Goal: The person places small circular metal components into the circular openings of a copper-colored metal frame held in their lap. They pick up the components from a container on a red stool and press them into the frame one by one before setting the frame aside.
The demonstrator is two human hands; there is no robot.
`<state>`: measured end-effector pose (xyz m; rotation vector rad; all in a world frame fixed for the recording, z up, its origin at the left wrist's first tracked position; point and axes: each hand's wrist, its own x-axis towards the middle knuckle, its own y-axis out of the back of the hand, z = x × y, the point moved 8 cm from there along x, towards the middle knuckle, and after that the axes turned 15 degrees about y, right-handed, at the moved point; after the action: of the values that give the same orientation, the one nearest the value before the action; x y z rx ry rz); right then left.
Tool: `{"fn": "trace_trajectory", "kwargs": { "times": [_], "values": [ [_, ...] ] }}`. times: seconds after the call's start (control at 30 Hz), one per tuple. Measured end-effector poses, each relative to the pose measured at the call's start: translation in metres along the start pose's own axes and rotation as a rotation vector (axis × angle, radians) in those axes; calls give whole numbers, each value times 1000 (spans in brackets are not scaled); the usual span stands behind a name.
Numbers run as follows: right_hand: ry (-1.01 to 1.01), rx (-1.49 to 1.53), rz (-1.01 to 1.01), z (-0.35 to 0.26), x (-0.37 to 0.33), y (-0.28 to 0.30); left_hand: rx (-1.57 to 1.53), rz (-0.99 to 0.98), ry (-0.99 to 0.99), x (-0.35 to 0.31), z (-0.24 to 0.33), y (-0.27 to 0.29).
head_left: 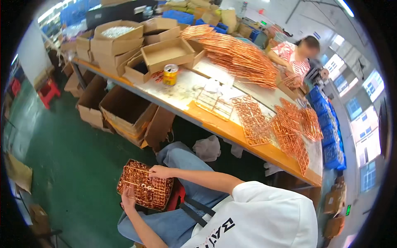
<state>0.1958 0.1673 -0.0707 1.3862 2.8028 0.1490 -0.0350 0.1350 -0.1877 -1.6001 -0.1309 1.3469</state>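
Observation:
A shallow box (119,189) filled with small copper-coloured rings rests at my lap. Over the rings lies a copper-coloured wire rack (154,193), its long wires running across the box. My right hand (160,172) is closed on the rack's wire at the box's far right side. At the near left edge of the box, my left hand (129,197) has its fingers drawn together by the rack's wires. What those fingers hold is too small to make out.
A long workbench (215,124) holds piled copper rods (235,53), several wire racks (252,120), cardboard trays (167,53) and a yellow can (170,75). Cardboard boxes (124,108) stand below. Another person (291,60) works across the bench. Blue crates (331,136) stack at right; a red stool (49,93) stands left.

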Motion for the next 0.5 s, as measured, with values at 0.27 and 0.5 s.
{"fn": "trace_trajectory", "kwargs": {
  "times": [0.27, 0.5],
  "values": [
    [3, 234, 595, -228, -150, 122, 9, -223, 75, -57, -46, -57],
    [203, -276, 1160, -313, -336, 425, 233, 387, 25, -32, -44, 22]
  ]
}}
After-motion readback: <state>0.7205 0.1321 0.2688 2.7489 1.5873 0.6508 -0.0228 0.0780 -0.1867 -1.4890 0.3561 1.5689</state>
